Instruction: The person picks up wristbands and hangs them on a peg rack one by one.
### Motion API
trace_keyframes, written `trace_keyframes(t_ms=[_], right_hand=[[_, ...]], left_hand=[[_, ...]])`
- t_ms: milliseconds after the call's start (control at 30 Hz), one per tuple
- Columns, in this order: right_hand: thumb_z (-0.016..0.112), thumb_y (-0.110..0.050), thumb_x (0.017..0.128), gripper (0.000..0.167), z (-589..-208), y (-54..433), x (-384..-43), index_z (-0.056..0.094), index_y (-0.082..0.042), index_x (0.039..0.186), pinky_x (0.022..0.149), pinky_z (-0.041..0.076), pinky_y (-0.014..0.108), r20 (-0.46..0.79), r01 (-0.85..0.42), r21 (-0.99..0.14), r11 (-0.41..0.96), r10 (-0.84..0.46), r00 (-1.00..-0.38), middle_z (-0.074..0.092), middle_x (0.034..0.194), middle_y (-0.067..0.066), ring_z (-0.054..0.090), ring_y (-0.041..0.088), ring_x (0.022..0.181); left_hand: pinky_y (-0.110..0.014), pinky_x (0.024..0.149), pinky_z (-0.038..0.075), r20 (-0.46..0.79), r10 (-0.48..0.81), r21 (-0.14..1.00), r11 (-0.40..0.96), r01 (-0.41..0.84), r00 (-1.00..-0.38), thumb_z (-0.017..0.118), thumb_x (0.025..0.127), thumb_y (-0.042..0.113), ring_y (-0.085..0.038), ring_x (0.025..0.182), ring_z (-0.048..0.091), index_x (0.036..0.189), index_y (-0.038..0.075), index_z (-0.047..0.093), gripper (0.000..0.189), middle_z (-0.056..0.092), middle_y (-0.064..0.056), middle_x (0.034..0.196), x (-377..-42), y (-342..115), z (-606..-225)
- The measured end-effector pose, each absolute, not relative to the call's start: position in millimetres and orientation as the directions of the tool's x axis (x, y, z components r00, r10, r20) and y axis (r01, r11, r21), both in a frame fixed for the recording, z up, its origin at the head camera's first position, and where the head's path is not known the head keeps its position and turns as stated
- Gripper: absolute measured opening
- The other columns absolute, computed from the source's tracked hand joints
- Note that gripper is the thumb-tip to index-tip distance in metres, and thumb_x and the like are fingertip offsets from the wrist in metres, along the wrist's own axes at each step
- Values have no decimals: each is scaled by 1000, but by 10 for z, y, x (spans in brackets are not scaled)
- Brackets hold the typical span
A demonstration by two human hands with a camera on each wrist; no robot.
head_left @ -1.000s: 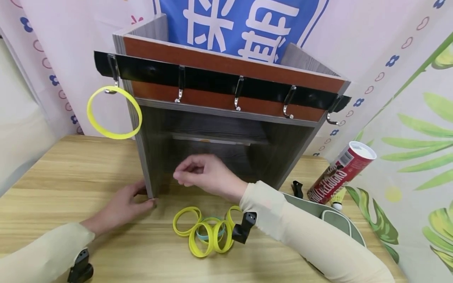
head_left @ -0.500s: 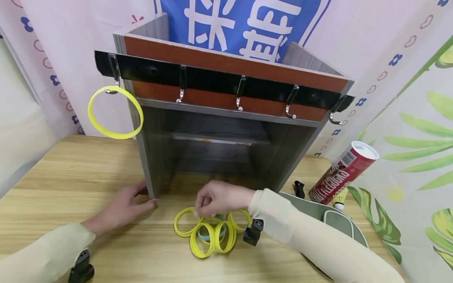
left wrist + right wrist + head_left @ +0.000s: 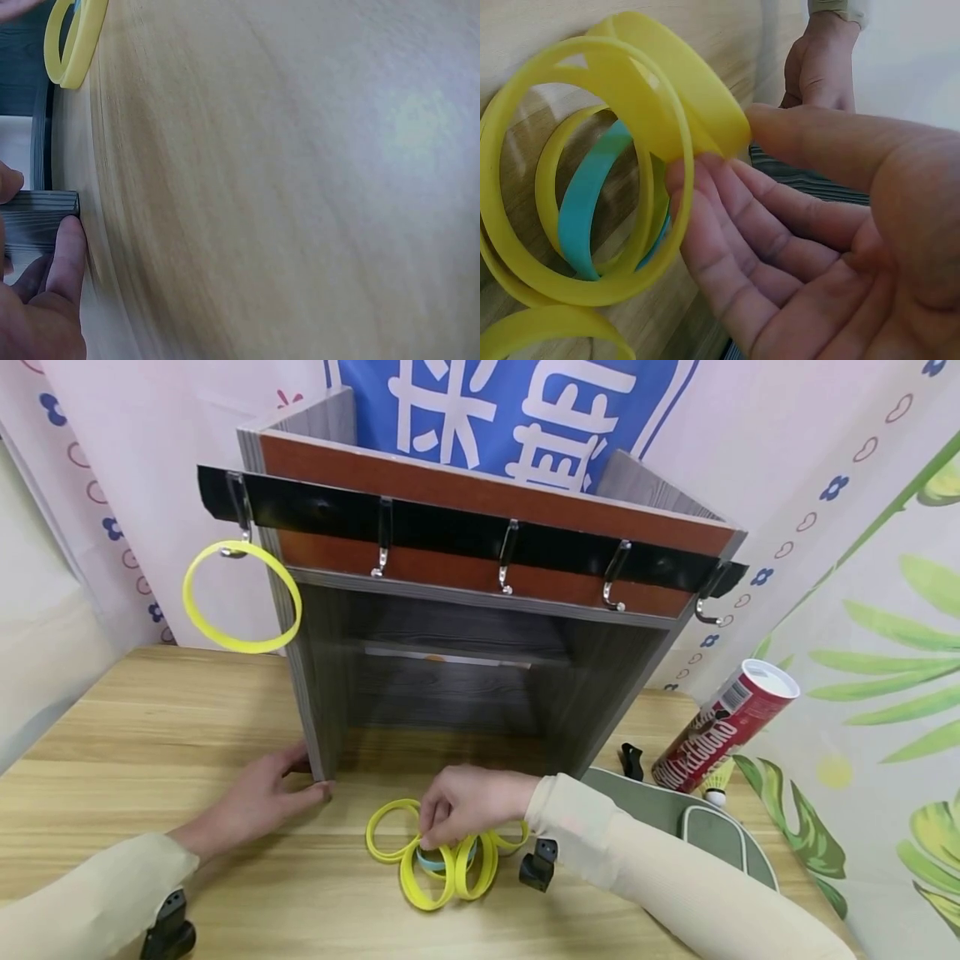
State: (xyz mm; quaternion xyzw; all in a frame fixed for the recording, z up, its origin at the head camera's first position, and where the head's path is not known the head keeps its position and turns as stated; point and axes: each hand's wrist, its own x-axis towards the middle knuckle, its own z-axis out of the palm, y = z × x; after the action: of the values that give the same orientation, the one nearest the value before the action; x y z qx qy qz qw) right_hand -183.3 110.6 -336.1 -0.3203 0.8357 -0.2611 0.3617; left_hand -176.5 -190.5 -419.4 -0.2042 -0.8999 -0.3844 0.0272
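At the foot of a grey cabinet (image 3: 465, 627), on a wooden table (image 3: 187, 718), several yellow rings (image 3: 427, 904) overlap in a small cluster, with a blue ring (image 3: 574, 225) among them. The right hand (image 3: 468, 802) is down at this cluster; its grip is nearly closed, the thumb and fingertips pinching the band of a tilted yellow ring (image 3: 705, 90) at the top of the group. The left hand (image 3: 258, 793) holds the lower front end of the cabinet's left panel (image 3: 307, 727), its grip set only as wide as the board, thumb and fingers on either side. Higher up, a black strip (image 3: 450, 531) with five metal hooks crosses the cabinet's brown front board, and one more ring (image 3: 247, 646) hangs from the leftmost hook (image 3: 238, 502). To the right, a red can (image 3: 723, 727) is on the table, just beside a yellow shuttlecock (image 3: 717, 781). A green case (image 3: 660, 814) lies near them, partly covered by the right sleeve (image 3: 660, 877).
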Motion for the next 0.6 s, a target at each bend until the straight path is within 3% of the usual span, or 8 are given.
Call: trace_keyframes(t_ms=[600], right_hand=[[69,-2,98,20,-3328,1240,-1872,74,4,116,77,62,25,-427,-232,-770,594,-750,-505,77,98,12,69,5,80]], left_hand=[[-60,99,54,199,337,679,630,378,-920,73,97,21,-41,116,71,149,-10,47,66,71,-28,131,-1758,-1895,-4196]])
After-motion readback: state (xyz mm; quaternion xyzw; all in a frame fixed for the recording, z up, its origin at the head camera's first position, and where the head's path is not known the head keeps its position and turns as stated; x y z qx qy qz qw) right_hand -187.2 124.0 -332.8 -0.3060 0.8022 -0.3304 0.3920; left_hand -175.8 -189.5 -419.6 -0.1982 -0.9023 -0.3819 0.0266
